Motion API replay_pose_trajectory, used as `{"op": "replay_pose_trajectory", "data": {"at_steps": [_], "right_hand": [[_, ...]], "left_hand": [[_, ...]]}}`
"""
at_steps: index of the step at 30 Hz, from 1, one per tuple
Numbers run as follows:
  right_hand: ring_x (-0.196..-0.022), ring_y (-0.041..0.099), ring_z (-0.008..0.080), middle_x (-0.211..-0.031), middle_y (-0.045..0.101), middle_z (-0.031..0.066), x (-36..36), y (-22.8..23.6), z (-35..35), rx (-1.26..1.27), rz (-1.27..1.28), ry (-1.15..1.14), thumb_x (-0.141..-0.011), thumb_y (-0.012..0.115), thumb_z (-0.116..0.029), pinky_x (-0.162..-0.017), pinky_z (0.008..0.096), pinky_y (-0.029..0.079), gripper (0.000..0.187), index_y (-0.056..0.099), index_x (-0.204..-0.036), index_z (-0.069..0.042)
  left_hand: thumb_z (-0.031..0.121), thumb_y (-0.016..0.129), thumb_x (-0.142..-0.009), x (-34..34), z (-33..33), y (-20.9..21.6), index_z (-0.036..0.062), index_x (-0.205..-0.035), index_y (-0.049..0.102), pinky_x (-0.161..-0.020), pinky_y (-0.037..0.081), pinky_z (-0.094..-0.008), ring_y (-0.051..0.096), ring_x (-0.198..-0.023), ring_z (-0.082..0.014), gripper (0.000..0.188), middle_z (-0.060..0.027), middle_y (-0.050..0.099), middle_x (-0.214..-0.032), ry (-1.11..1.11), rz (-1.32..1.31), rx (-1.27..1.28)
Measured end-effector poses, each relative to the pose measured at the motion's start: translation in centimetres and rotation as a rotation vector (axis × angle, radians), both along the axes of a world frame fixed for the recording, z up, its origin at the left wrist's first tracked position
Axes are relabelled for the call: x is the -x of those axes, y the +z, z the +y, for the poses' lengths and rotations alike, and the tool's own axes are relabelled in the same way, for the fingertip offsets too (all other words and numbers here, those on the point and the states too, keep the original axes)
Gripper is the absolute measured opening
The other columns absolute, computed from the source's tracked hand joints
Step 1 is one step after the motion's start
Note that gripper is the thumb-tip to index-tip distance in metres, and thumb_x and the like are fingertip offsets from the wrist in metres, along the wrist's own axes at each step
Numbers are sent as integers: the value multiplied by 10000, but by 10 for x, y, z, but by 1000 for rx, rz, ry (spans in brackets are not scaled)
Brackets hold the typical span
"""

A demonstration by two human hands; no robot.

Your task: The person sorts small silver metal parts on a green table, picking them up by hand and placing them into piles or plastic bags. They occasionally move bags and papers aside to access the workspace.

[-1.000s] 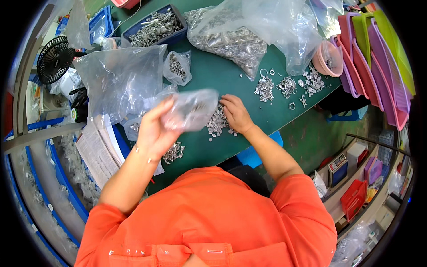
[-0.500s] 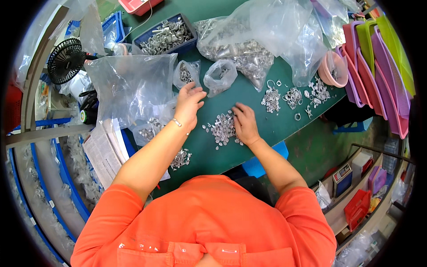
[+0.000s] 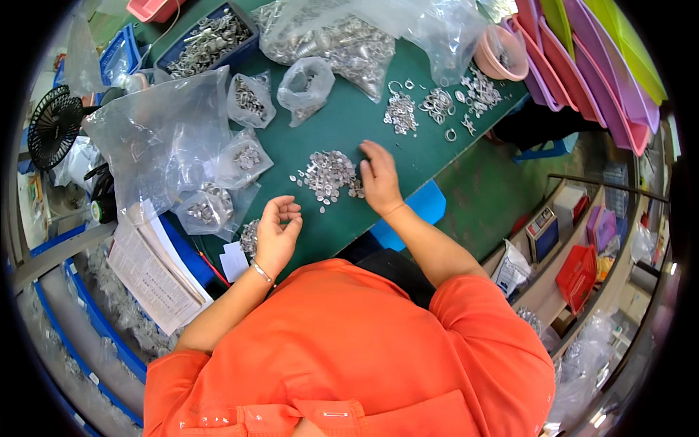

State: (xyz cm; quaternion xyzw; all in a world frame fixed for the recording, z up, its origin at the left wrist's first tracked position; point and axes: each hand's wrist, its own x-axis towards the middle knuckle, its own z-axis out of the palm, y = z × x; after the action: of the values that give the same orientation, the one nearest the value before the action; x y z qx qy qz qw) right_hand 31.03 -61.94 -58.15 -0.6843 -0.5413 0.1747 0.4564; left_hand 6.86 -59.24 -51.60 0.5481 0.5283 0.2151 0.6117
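Observation:
A loose pile of small, shiny oval metal pieces (image 3: 328,173) lies on the green table (image 3: 342,135). My right hand (image 3: 381,178) rests at the pile's right edge, fingers stretched apart and nothing seen in them. Nearer to me, my left hand (image 3: 277,237) is held over the table with loosely bent, parted fingers; it appears to hold nothing. Beside it, partly hidden, is a smaller heap of metal pieces (image 3: 250,237). A small clear bag of pieces (image 3: 246,157) sits left of the pile, and another open bag (image 3: 211,207) lies nearer.
Behind stand two more small bags (image 3: 251,100) (image 3: 306,87), a blue bin of metal parts (image 3: 211,44) and a large clear bag (image 3: 335,51). Sorted heaps (image 3: 400,113) lie right, near a pink bowl (image 3: 502,54) and stacked coloured baskets (image 3: 582,65). Papers (image 3: 156,266) and a fan (image 3: 54,127) are left.
My left hand has drawn back from the small bags toward me, uncovering a filled bag left of the pile. My right hand stays by the pile. The whole view has shifted.

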Motion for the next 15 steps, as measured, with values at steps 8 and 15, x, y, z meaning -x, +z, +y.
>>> {"op": "replay_pose_trajectory", "data": {"at_steps": [8,15], "right_hand": [[-959,561,290,-1089,548,167,-54,-5,-113,52,-196,-427,-792,564,37,-880,361,463,351,562,-1141,-8],[-976,560,298,-1106,549,162,-113,-12,-88,147,-217,-575,-782,609,-14,-877,368,463,351,573,-1131,-24]], "left_hand": [[-12,635,-723,-6,-30,1,16,-1125,532,-992,414,-413,497,-1162,-369,416,-180,514,-1257,-540,239,-527],[64,654,-732,1,-58,-32,5,-1301,432,-1091,310,-465,319,-1342,-418,614,-300,285,-1444,-902,431,-624]]}}
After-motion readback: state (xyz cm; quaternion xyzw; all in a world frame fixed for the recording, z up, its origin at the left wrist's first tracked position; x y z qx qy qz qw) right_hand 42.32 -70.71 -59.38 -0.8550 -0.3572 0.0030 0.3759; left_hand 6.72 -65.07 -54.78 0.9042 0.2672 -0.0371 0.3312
